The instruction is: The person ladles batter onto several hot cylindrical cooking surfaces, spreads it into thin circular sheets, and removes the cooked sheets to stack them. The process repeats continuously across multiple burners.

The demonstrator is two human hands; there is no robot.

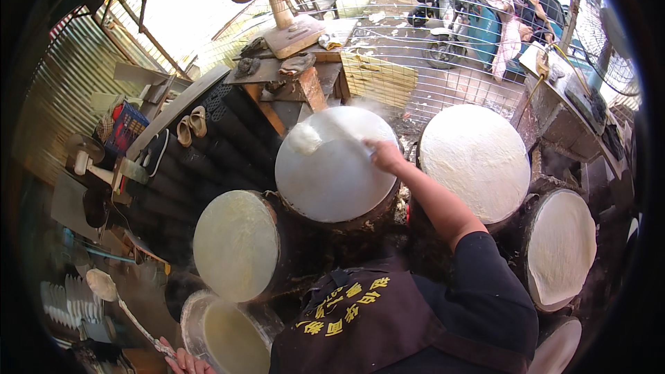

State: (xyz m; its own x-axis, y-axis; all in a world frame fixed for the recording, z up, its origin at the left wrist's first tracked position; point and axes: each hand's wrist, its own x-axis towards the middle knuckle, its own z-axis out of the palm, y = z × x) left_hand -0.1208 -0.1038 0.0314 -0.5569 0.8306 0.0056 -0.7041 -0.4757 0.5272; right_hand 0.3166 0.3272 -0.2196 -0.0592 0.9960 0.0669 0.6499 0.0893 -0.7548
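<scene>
My right arm reaches over a round griddle [329,187] in the middle. My right hand [385,156] is closed at its right side; a blurred pale streak runs from the fingers, and what they grip is not clear. White batter [305,138] lies on the griddle's upper left. At the lower left my left hand [185,361] is wrapped round the handle of a long ladle [102,285], its round head coated pale and held up to the left. Close to that hand stands a round vessel [196,313] with pale yellowish contents.
Right of the middle griddle, thin white sheets of batter cover two round griddles, one nearer [474,166] and one farther right [562,249]. Another coated griddle [235,246] stands left. A fan [280,14] stands behind on a wooden stand. Shoes [192,127] lie left; wire fencing [436,90] runs behind.
</scene>
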